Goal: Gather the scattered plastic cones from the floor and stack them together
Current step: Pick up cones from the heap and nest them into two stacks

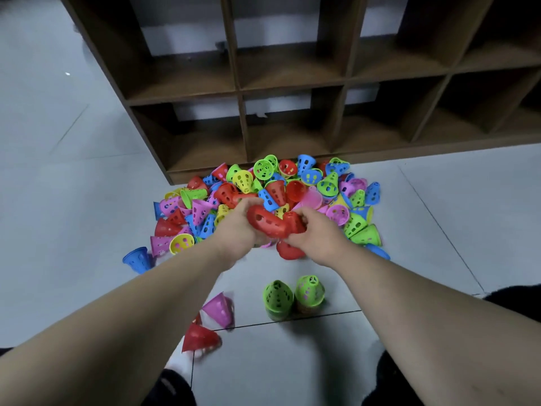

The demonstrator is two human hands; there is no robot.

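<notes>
1. Fingers point(248, 205) of the left hand point(237, 227) are curling round the narrow end of a red cone point(268, 222), gripping it.
2. Fingers point(304, 214) of the right hand point(316, 238) are clenching round a second red cone point(295, 221), which is touching the wide end of the first; whether the two are nesting cannot be told.
3. Both red cones are hanging in the air just over the near edge of the heap of cones point(263, 183), tilted down toward the right.
4. Red, blue, green, yellow and pink cones are lying in that heap at every angle on the floor point(73, 186), with its far edge pressing against the foot of a brown shelf unit point(240, 92).
5. Another red piece point(288, 253) is lying on the floor just under the right hand.
6. A blue cone point(137, 259) is lying apart at the left edge of the heap.
7. Closer to the person, a green stack point(278, 297) and a green-topped stack point(309, 291) are standing just beside each other.
8. A pink cone point(219, 309) and a loose red cone point(200, 338) are lying near each other under the left forearm.
</notes>
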